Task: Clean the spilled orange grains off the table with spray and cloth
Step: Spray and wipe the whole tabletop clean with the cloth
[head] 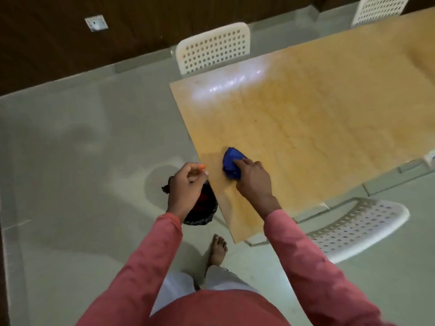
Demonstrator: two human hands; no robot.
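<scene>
While cupped beside the table [317, 102] edge: left hand [186, 187], fingers curled, orange grains [202, 166] at fingertips, above black-lined bin [203, 205]. Just right, on the table near that edge: blue cloth [230, 164], gripped under right hand [253, 178].

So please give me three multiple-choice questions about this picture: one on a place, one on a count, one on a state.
1. Where is the bin?
A. on the table
B. on the floor by the table's edge
C. on a chair

2. How many white chairs show?
A. one
B. three
C. five

3. How does the right hand meet the blue cloth?
A. presses it onto the table
B. lifts it high
C. is apart from it

Key: B, it stands below the left hand; B, three perforated chairs; A, hand lies on the cloth.
</scene>
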